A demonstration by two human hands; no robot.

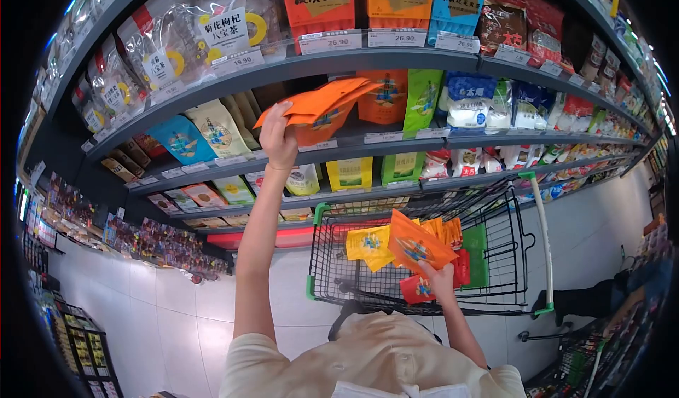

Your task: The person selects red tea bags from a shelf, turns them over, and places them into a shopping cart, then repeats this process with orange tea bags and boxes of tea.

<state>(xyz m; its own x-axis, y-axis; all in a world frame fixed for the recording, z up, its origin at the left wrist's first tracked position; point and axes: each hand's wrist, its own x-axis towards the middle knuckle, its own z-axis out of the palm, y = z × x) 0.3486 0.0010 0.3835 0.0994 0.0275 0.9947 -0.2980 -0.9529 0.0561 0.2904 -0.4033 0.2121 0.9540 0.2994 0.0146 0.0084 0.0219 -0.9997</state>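
My left hand (279, 137) is raised to the middle shelf, its fingers closed round the left end of several orange tea pouches (322, 102) stacked together. An upright orange pouch (382, 97) and a green pouch (423, 101) stand on the shelf to their right. Lower down, my right hand (440, 281) grips the edge of another orange tea pouch (414, 241), tilted over the shopping cart (331, 274). Inside the cart lie yellow pouches (368, 244), red pouches (417, 290) and more orange ones, partly hidden by the held pouch.
The upper shelf (396, 57) juts out above my left hand, with price tags along its edge. White bags (470, 99) fill the shelf further right. The cart's handle (543, 235) is at its right end. Another person (615, 292) stands beyond it, near a second cart (587, 359).
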